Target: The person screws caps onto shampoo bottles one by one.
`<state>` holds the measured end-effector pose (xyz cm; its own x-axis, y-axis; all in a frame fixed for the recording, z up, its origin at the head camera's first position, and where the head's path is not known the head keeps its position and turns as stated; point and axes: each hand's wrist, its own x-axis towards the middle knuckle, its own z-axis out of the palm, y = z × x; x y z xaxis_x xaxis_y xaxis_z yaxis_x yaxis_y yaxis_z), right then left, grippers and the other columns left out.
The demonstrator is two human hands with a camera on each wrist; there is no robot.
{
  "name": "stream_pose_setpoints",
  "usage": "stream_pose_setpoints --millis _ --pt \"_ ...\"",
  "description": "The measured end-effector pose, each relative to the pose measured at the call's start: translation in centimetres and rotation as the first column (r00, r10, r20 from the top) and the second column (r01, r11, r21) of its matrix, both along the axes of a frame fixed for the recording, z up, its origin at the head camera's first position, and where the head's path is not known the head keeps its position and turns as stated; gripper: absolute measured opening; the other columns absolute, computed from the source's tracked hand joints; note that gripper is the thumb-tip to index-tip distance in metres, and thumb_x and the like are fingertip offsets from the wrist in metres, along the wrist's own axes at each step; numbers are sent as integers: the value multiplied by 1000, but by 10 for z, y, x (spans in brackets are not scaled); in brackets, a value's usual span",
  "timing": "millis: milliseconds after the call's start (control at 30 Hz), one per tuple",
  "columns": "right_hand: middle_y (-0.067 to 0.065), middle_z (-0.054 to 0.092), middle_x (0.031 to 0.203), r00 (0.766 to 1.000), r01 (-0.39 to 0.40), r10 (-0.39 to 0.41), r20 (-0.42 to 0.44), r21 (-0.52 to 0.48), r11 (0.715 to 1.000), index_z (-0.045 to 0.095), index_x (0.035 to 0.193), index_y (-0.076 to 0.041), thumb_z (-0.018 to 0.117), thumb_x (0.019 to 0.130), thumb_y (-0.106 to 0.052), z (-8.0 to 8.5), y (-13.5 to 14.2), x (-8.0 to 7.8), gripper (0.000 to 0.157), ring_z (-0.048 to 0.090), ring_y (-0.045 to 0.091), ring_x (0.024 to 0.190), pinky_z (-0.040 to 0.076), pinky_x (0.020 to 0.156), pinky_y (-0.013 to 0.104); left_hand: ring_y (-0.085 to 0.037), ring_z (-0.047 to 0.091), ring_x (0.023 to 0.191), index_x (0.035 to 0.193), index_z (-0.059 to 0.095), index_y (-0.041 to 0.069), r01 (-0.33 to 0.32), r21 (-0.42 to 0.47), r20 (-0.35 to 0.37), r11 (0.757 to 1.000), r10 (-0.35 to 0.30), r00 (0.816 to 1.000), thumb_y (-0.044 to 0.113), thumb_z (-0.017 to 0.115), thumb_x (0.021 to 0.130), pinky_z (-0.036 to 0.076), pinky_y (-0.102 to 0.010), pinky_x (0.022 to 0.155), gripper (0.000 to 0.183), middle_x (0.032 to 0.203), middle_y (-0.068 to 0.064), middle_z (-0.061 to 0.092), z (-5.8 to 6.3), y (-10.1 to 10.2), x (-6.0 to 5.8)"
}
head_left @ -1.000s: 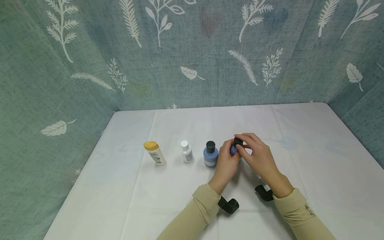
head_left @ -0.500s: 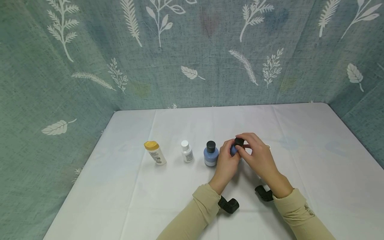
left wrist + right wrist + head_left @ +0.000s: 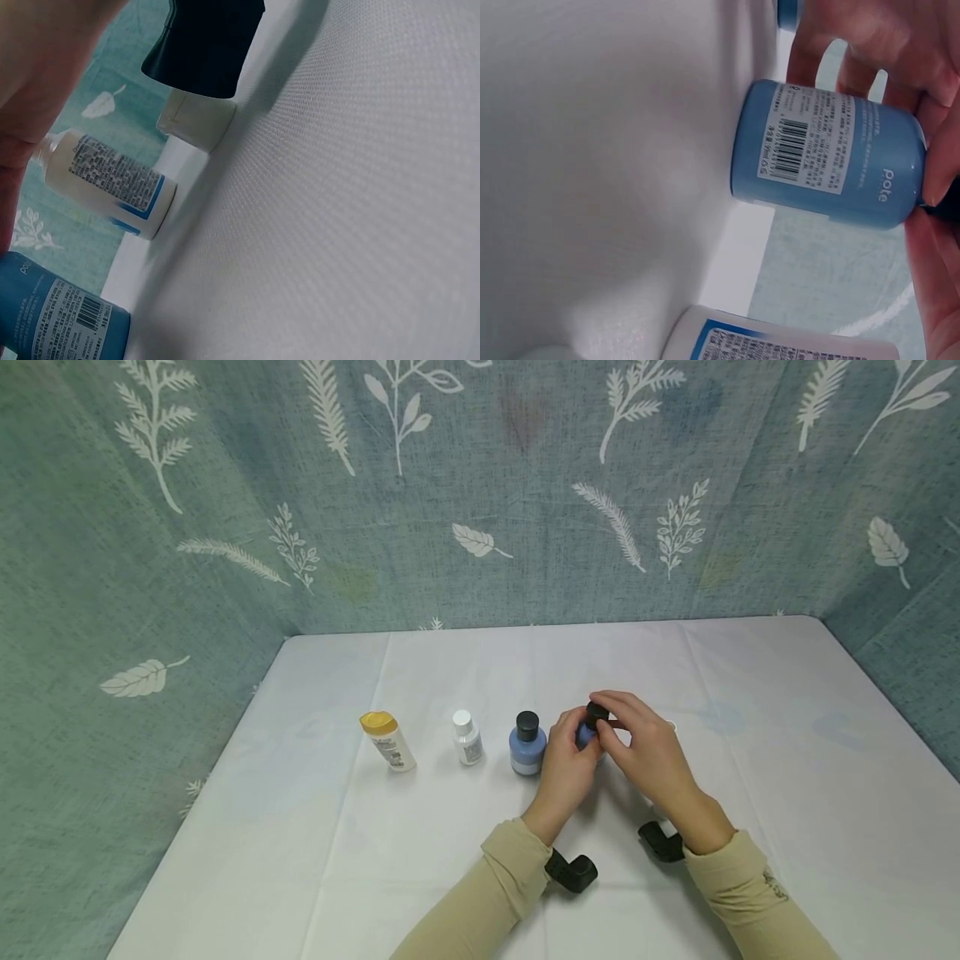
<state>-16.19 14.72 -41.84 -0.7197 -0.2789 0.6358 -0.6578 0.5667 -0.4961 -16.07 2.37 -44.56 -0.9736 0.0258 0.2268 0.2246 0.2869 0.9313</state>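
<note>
My left hand (image 3: pixel 566 768) grips the body of a blue bottle (image 3: pixel 825 150) that has a barcode label and the word "pote". In the head view, the thumb and fingers of my right hand (image 3: pixel 648 752) pinch its black cap (image 3: pixel 597 713) from above. The bottle is upright, its base at the white cloth. Just left of my left hand stands a second blue bottle (image 3: pixel 527 750) with a black cap. A white bottle with a blue-edged label (image 3: pixel 112 184) is beside the held one, mostly hidden by my right hand in the head view.
Further left stand a small white bottle (image 3: pixel 467 743) and a white bottle with a yellow cap (image 3: pixel 392 747). A pale object (image 3: pixel 196 120) sits partly behind the black wrist device (image 3: pixel 206 49). Patterned green curtain (image 3: pixel 480 502) lines the table's back.
My right thumb and fingers have shifted slightly around the black cap. The left hand and the other bottles stay in place.
</note>
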Motion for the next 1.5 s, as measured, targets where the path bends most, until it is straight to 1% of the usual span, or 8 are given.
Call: stream_pose_setpoints --millis 100,300,433,833,1000,1133,1333,1500 --pt "6 56 116 1000 -5 5 -11 16 1000 58 116 -4 61 80 -1 1 1 -1 36 57 19 96 49 70 32 -10 42 109 115 57 14 2 -8 -5 1000 -2 1000 15 60 84 35 -30 92 31 114 7 52 0 0 0" --pt "4 56 113 1000 -22 22 4 20 1000 58 115 -5 64 79 -2 3 2 -2 36 56 16 98 48 74 25 -10 42 108 114 58 13 -7 -25 -14 1000 6 1000 12 60 83 35 -29 92 30 115 7 53 0 0 -1" --pt "2 56 111 1000 -7 7 10 22 1000 59 112 -6 66 79 -6 3 1 -1 35 55 14 98 48 74 23 -10 43 109 114 58 11 -14 -31 -10 999 14 1000 13 60 83 35 -28 92 31 115 6 53 -1 1 -1" --pt "3 54 106 998 60 -60 20 14 998 60 109 -7 70 76 -11 2 -2 0 34 56 15 92 50 70 28 -10 43 109 115 57 13 -7 -9 -7 1000 7 1000 15 59 84 37 -30 91 32 115 6 52 -1 0 1" --pt "3 53 105 996 84 -84 31 15 996 60 108 -7 73 74 -11 0 -2 -1 37 57 15 91 50 70 28 -7 43 110 118 56 15 -17 2 30 1000 17 999 17 60 84 36 -29 92 34 115 8 52 -1 0 2" --pt "3 53 106 997 75 -75 30 16 997 59 109 -8 73 73 -11 0 -2 -1 38 56 16 92 50 70 29 -5 43 110 120 54 17 -23 17 57 1000 22 998 19 60 84 36 -28 92 37 116 10 51 -2 1 2" --pt "2 54 105 998 64 -64 0 36 997 62 107 -10 72 74 -12 1 -1 -1 35 58 15 87 50 66 31 -5 44 108 115 56 15 -15 -8 30 1000 15 999 18 59 85 37 -28 92 31 114 8 51 -3 0 2" --pt "2 53 105 997 73 -74 10 45 996 62 108 -11 72 75 -16 1 -1 0 34 59 16 84 49 65 32 -4 45 108 114 57 15 -14 -13 31 1000 15 999 21 58 85 36 -27 92 29 114 8 50 -3 0 2"
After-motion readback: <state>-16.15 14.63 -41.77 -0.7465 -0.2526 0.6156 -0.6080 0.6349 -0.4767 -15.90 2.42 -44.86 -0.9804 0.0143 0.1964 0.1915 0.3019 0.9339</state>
